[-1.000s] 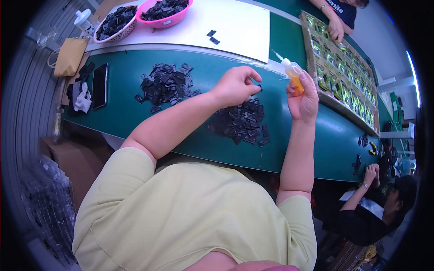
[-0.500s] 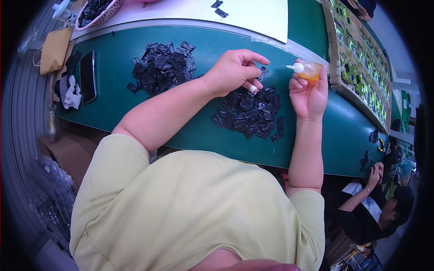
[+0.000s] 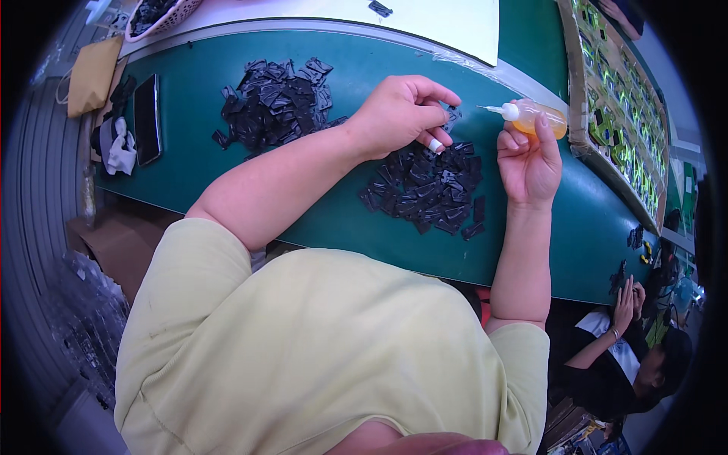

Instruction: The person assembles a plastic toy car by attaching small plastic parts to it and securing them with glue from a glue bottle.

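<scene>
My right hand is wrapped round a clear squeeze bottle of amber liquid. The bottle lies nearly level, its white cap and thin needle tip facing my left hand. That hand is closed, with a small dark piece at its thumb and index finger; the grip is partly hidden. A white wrap covers one of its fingertips. Right below the left hand is a pile of flat black plastic pieces. A second, larger pile of the same pieces sits farther left, beyond my left forearm.
On the green table, a phone and a white cloth lie far left. A white board and a pink basket of black pieces stand at the back. Right is a cardboard tray; a co-worker's hands are beyond.
The squeeze bottle has turned so that more of its length shows, and its tip still faces my left hand. The whole view has shifted slightly. Both hands keep their grips.
</scene>
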A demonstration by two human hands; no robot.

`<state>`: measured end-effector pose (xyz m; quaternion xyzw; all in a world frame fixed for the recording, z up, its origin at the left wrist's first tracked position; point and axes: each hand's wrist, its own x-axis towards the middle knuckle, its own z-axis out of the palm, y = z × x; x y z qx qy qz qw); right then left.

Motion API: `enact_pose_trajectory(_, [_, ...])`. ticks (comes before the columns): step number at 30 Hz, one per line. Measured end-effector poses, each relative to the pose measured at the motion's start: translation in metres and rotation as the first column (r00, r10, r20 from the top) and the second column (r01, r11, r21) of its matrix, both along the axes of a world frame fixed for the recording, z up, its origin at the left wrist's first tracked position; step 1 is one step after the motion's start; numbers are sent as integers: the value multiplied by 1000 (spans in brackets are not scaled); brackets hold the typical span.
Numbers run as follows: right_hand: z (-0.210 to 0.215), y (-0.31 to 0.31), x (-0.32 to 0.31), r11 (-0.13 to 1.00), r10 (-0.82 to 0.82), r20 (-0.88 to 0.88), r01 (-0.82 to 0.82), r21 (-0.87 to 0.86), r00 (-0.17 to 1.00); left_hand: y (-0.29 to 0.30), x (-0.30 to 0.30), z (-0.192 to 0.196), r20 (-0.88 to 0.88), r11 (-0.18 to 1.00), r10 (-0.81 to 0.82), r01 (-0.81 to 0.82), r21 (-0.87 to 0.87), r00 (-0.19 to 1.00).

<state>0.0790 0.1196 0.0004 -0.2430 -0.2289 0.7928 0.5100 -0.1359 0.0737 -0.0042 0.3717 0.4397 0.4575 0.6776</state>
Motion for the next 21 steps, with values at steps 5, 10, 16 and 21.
enact_pose_trajectory(5, [3,-3,-7,987,-136,167,119,109,977,-4,0,2,1,999,31,-31,-7,1000])
enact_pose_trajectory(10, [6,-16,-16,881,-330,364,146,449,871,-6,0,5,-30,999,32,-33,-16,999])
enact_pose_trajectory(16, [10,-25,-25,737,-465,437,64,673,770,-4,0,4,-61,1000,10,-10,-2,998])
enact_pose_trajectory(21, [8,-26,-27,709,-485,455,31,704,747,-4,1,3,-67,1000,0,0,5,998])
